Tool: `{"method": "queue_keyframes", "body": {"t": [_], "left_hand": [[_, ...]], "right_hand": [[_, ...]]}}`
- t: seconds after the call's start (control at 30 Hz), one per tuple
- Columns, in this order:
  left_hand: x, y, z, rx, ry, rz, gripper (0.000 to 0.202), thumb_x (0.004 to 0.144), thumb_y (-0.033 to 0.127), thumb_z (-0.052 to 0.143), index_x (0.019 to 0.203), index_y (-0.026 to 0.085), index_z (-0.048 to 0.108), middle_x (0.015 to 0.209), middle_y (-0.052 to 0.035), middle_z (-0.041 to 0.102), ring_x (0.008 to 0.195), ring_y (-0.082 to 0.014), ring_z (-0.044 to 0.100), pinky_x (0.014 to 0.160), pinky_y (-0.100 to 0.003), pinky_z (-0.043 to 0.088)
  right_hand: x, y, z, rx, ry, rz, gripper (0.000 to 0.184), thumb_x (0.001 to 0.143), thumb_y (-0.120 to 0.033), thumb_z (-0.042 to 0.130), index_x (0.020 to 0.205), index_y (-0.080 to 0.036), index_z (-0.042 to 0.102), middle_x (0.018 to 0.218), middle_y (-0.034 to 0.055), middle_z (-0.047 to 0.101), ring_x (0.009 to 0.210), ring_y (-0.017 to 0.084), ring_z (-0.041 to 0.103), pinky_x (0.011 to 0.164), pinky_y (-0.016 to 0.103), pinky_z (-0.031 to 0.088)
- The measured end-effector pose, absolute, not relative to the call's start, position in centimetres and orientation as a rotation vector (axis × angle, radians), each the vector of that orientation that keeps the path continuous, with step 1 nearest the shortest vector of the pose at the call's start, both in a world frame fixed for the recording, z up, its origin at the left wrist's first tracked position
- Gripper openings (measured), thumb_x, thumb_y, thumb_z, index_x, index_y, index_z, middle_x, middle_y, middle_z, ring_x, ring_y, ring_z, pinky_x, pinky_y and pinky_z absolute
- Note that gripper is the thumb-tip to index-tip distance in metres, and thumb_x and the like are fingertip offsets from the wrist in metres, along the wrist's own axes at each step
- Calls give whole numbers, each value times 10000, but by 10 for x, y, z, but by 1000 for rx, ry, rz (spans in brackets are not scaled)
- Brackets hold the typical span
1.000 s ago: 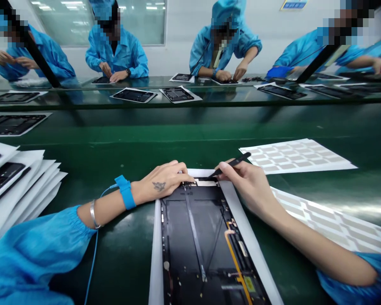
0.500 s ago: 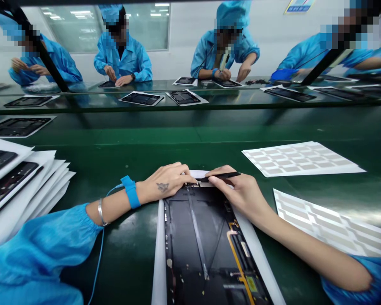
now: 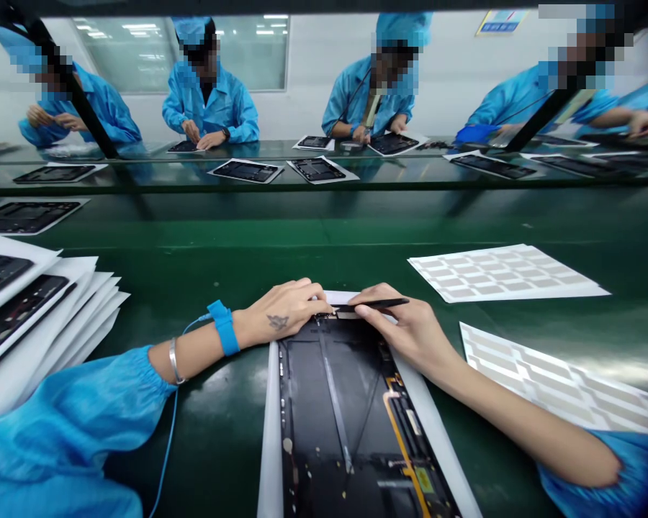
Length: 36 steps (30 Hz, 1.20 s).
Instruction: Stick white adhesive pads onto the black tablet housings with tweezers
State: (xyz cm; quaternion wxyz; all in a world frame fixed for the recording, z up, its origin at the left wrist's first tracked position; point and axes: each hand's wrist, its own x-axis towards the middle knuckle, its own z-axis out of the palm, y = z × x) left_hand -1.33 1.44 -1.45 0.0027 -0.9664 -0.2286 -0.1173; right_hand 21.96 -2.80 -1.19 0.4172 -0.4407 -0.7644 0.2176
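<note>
Right grip snug around slim black tool over device.

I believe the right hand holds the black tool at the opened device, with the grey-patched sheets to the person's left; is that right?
Not quite: the head view shows the grey-patched sheets to the person's right. The right hand does hold the black tool at the opened device.

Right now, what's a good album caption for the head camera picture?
At a green table, the left hand touches an open black device while the right hand holds a slim black tool.
</note>
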Motion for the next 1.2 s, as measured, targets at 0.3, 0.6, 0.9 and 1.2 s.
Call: {"method": "queue_keyframes", "body": {"t": [0.3, 0.6, 0.9, 1.2], "left_hand": [[-12, 16, -11, -3001, -674, -209, 505, 916, 10, 380, 1300, 284, 560, 1151, -39, 588, 893, -176, 496, 735, -276, 417], [-12, 16, -10, -2985, -665, -157, 499, 938, 41, 381, 1349, 289, 518, 1177, -58, 565, 882, -179, 480, 744, -282, 420], [-13, 17, -12, -2986, -632, -221, 529, 913, 4, 373, 1335, 280, 533, 1140, -52, 569, 862, -172, 471, 733, -275, 414], [-13, 16, -10, -2976, -656, -162, 515, 934, 36, 385, 1356, 300, 517, 1177, -57, 559, 881, -177, 481, 745, -284, 422]], "right_hand": [[250, -27, -14, -1451, -1140, 956, 490, 584, -668, 793, 701, -197, 729, 689, 36, 685, 738, 203, 661, 802, 358, 574], [247, -26, -16, -1419, -1058, 1080, 453, 586, -618, 829, 655, -182, 727, 678, 26, 671, 708, 146, 626, 821, 306, 569], [245, -27, -15, -1403, -1079, 1029, 487, 565, -648, 822, 696, -188, 728, 630, 15, 654, 669, 159, 633, 794, 334, 578], [247, -25, -19, -1431, -1155, 986, 517, 588, -678, 791, 708, -181, 712, 649, 38, 672, 695, 194, 660, 819, 388, 579]]}}
